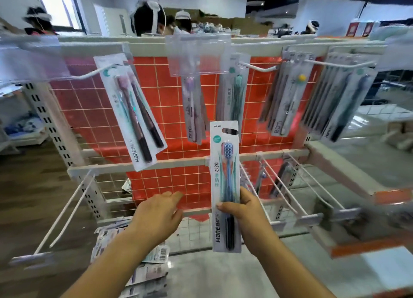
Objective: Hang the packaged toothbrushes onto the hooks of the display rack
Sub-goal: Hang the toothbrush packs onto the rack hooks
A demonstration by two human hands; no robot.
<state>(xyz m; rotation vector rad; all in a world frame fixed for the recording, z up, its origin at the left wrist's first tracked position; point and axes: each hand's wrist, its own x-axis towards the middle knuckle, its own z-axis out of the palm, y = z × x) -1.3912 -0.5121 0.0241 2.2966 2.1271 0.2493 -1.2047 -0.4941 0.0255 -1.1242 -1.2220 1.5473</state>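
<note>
The rack [143, 163] fills the view, packs hanging from its upper hooks [259, 66]. At five o'clock the right hand [243, 210] grips an upright toothbrush pack [225, 181] by its lower half. At seven o'clock the left hand [156, 213] reaches forward, fingers relaxed, holding nothing.

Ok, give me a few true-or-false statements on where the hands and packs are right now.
1. The right hand grips a toothbrush pack upright. True.
2. The left hand holds a second pack. False: it holds nothing, fingers relaxed.
3. The held pack already hangs on a hook. False: it is in front of the rack, off any hook.
4. Packs hang on the top row of hooks. True.
5. More packs lie below the left forearm. True.
</note>
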